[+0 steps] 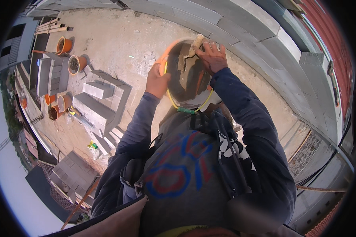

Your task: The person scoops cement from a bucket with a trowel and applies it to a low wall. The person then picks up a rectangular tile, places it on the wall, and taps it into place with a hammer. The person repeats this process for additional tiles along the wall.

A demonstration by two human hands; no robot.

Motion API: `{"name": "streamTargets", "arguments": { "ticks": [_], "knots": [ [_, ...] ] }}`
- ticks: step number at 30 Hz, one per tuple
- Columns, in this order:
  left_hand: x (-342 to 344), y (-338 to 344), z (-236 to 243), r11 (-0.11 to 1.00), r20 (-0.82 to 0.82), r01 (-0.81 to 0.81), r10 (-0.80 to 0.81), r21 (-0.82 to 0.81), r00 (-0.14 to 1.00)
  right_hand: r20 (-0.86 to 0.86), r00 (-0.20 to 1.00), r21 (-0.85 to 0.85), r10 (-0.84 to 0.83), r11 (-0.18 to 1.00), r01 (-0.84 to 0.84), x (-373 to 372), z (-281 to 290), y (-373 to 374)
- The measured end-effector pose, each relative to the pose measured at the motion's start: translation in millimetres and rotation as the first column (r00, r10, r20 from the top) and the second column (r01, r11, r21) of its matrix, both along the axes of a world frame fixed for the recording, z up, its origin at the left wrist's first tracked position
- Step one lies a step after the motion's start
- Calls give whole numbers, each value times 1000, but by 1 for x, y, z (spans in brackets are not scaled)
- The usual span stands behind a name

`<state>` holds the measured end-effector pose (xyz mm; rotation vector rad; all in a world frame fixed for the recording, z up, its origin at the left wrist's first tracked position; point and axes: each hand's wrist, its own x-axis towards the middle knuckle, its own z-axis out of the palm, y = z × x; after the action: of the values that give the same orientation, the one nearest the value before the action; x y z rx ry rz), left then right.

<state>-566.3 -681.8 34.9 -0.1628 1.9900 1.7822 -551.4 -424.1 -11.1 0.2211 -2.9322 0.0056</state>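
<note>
An orange bucket (174, 51) with dark wet mortar (184, 85) inside and a yellow handle with a green grip (186, 110) is in front of my body. My left hand (158, 81) grips the bucket's left rim, fingers closed round it. My right hand (214, 58) is at the bucket's far right, fingers bent over a tan, mortar-smeared piece (195, 44) at the rim; what that piece is, I cannot tell.
A grey block wall (241, 27) runs along the top and right, with red corrugated sheeting (324, 31) beyond. To the left are stacked blocks (93, 106), several orange buckets (64, 45) and pipes (53, 27) on a concrete floor (118, 43).
</note>
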Motion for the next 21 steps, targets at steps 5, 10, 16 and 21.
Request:
{"name": "streamTargets", "arguments": {
  "ticks": [5, 10, 16, 21],
  "knots": [
    [-12, 6, -3, 999, 33, -22, 20, 36, 999, -43, 922, 335, 384, 875, -349, -44, -20, 42],
    [-13, 28, 1, 1000, 4, -14, 14, 11, 1000, 216, 881, 272, 420, 841, -468, -41, -5, 72],
    [-6, 98, 9, 918, -124, 78, -136, -388, 983, 633, 761, -177, 143, 984, -39, 37, 83, 133],
    [-3, 171, 30, 873, -177, 126, -233, -471, 956, 669, 742, -256, -54, 919, 298, 76, 58, 185]
  ]
}}
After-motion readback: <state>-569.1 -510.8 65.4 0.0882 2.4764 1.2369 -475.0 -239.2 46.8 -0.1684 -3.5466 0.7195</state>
